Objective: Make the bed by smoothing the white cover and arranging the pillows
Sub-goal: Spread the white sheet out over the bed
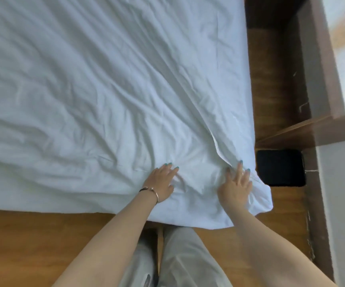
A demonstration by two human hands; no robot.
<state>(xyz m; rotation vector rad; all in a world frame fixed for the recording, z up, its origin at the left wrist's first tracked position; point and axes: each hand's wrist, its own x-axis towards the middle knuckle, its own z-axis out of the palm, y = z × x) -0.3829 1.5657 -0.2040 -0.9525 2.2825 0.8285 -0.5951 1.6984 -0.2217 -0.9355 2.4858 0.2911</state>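
Creased white cover (105, 90), left hand (160, 184) and right hand (236, 186) pressing flat-fingered near its corner

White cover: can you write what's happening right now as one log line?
step: smoothing | left hand: flat on white cover | right hand: flat near corner | cover: wrinkled | pillows: not in view
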